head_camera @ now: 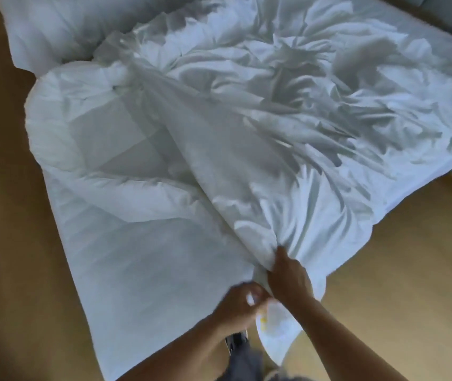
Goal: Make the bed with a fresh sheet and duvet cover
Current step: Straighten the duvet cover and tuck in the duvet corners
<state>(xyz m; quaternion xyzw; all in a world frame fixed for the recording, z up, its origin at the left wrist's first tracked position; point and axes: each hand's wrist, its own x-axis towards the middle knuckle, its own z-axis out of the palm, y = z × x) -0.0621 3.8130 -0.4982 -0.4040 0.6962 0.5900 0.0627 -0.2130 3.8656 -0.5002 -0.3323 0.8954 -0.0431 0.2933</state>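
Two hands meet at near corner of bedding. Left hand (pixel 242 301): fingers curled, thumb on top, gripping white fabric; duvet or cover, cannot tell. Right hand (pixel 288 277): fingers closed, bunching cover (pixel 288 166). Cover: crumpled, right side. Duvet (pixel 103 160): flat, left side, touching cover.

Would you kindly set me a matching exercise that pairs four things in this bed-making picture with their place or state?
Things:
1. pillow
2. duvet cover
3. floor
4. right hand

Place or state:
A. tan, along both sides of the picture
B. grips bunched fabric at the near edge
C. heavily wrinkled, across the right of the picture
D. far end, top left of the picture

Pairs: 1-D; 2-C; 3-A; 4-B
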